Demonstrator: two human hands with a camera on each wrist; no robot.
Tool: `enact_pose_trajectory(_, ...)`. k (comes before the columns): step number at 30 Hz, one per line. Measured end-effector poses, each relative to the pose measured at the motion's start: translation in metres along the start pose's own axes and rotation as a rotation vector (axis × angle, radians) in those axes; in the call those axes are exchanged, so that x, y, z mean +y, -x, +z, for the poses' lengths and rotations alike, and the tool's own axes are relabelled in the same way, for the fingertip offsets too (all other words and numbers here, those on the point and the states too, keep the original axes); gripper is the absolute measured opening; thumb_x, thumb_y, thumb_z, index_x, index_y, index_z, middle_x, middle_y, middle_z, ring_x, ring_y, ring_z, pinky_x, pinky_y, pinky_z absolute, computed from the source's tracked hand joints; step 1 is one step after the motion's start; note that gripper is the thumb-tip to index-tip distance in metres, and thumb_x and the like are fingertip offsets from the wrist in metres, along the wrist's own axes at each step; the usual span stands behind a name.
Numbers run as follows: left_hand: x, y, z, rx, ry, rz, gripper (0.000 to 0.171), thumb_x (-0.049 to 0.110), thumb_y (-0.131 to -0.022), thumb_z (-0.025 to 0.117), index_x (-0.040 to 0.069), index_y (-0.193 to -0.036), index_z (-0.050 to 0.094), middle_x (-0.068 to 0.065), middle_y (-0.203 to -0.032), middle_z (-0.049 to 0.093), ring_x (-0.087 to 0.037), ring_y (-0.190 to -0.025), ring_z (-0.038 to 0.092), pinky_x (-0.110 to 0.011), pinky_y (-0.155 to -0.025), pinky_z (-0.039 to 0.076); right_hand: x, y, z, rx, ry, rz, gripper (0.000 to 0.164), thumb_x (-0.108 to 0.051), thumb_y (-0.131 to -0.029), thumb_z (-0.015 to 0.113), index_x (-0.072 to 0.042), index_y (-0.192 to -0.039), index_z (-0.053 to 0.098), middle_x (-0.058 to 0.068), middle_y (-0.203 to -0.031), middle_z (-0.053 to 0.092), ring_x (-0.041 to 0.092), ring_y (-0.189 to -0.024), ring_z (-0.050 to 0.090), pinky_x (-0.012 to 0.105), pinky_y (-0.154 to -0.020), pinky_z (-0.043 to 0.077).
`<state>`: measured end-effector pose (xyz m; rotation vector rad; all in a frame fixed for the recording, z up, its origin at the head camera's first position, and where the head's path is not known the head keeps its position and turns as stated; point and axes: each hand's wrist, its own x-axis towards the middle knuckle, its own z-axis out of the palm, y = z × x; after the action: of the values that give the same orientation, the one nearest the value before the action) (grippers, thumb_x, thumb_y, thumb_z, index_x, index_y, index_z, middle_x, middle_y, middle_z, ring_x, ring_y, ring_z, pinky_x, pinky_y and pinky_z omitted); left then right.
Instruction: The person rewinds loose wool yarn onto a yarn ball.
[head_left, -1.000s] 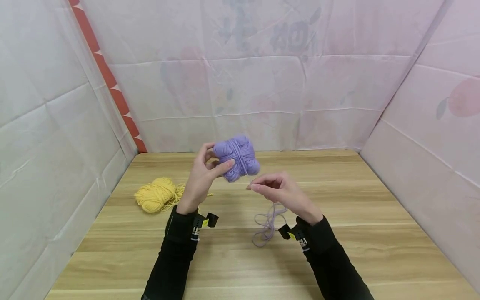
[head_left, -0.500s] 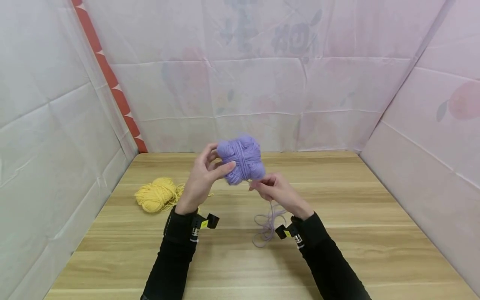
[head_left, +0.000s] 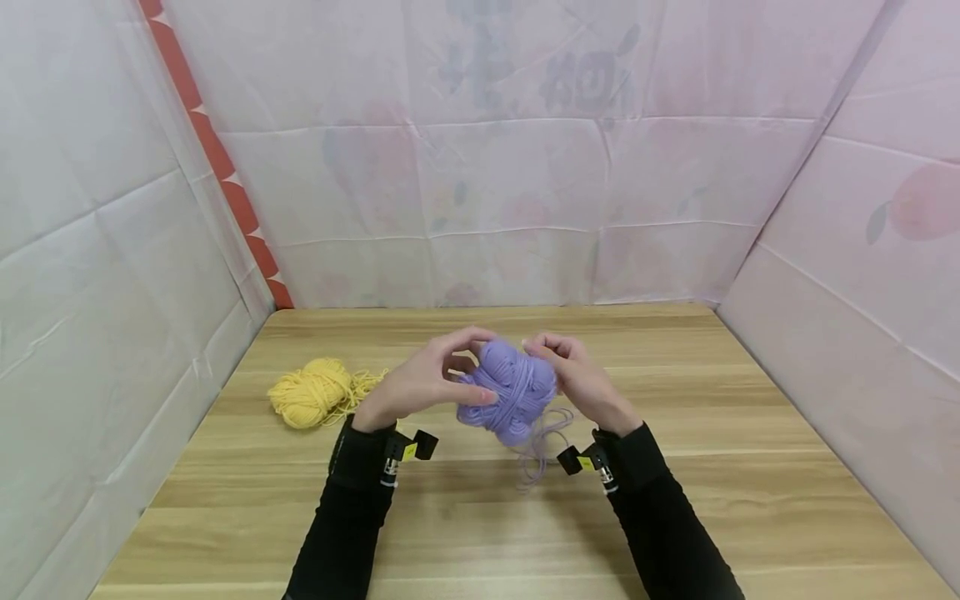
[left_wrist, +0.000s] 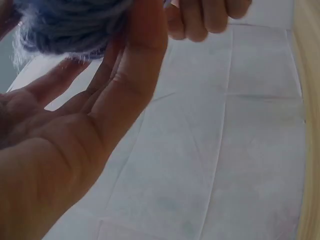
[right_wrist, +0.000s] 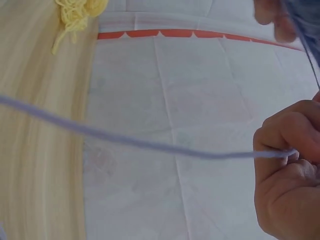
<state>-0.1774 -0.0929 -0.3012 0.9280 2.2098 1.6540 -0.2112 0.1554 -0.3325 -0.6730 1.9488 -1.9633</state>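
Note:
A purple ball of yarn (head_left: 513, 387) is held above the table by my left hand (head_left: 431, 379), its thumb across the near face and its fingers behind. In the left wrist view the fingers (left_wrist: 132, 75) wrap partly round the ball. My right hand (head_left: 581, 379) is at the ball's right side and pinches its strand. The right wrist view shows that purple strand (right_wrist: 150, 145) running out of the curled right hand (right_wrist: 292, 160). Below the ball, loose loops of purple yarn (head_left: 553, 429) lie on the table.
A yellow ball of yarn (head_left: 309, 396) with loose strands rests on the table (head_left: 480, 533) to the left. White printed sheeting (head_left: 510, 183) stands at the back and both sides, with a red strip (head_left: 213, 154) at the left corner.
The purple ball has come down and to the right, and is turned in my left hand. My right hand has gone from under its lower right side to its upper right side.

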Motion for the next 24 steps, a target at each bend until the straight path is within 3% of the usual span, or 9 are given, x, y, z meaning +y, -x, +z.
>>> enact_pose_trajectory(6, -0.006, -0.003, 0.0, -0.002, -0.147, -0.019, 0.058, 0.02, -0.08, 0.077, 0.022, -0.132, 0.051, -0.006, -0.108, 0.06, -0.021, -0.094, 0.063, -0.033, -0.081, 0.057, -0.01, 0.007, -0.001, 0.007, -0.024, -0.072, 0.025, -0.021, -0.101, 0.05, -0.011, -0.078, 0.052, -0.007, -0.061, 0.04, 0.007, -0.051, 0.037, 0.027, -0.049, 0.024)
enact_pose_trajectory(10, -0.007, -0.006, 0.002, 0.067, -0.163, -0.062, 0.057, 0.019, -0.079, 0.078, 0.022, -0.13, 0.052, -0.008, -0.107, 0.058, -0.021, -0.092, 0.064, -0.032, -0.073, 0.059, -0.016, 0.013, 0.0, -0.028, -0.03, -0.136, 0.019, -0.017, -0.101, 0.05, -0.005, -0.093, 0.062, -0.004, -0.062, 0.038, 0.011, -0.052, 0.034, 0.034, -0.052, 0.019)
enact_pose_trajectory(14, -0.007, -0.008, 0.002, 0.19, -0.129, -0.09, 0.057, 0.018, -0.079, 0.079, 0.019, -0.129, 0.052, -0.012, -0.107, 0.057, -0.023, -0.086, 0.063, -0.032, -0.066, 0.059, -0.023, 0.018, 0.003, -0.043, 0.016, -0.186, 0.021, -0.014, -0.101, 0.049, -0.003, -0.111, 0.065, -0.003, -0.062, 0.042, 0.014, -0.054, 0.032, 0.036, -0.052, 0.019)
enact_pose_trajectory(19, -0.007, -0.009, 0.002, 0.345, -0.057, -0.112, 0.059, 0.021, -0.08, 0.079, 0.018, -0.13, 0.049, -0.013, -0.109, 0.055, -0.025, -0.088, 0.063, -0.032, -0.068, 0.059, -0.032, 0.025, 0.011, 0.01, 0.151, -0.179, 0.02, -0.017, -0.099, 0.053, -0.007, -0.108, 0.068, -0.005, -0.063, 0.049, 0.009, -0.054, 0.039, 0.029, -0.046, 0.029)
enact_pose_trajectory(24, -0.007, -0.01, 0.001, 0.459, 0.079, -0.064, 0.057, 0.017, -0.083, 0.076, 0.014, -0.13, 0.045, -0.014, -0.111, 0.051, -0.027, -0.096, 0.067, -0.036, -0.076, 0.06, -0.035, 0.029, 0.018, -0.005, 0.25, -0.191, 0.022, -0.017, -0.098, 0.056, -0.001, -0.108, 0.068, -0.004, -0.063, 0.046, 0.012, -0.052, 0.038, 0.029, -0.045, 0.031)
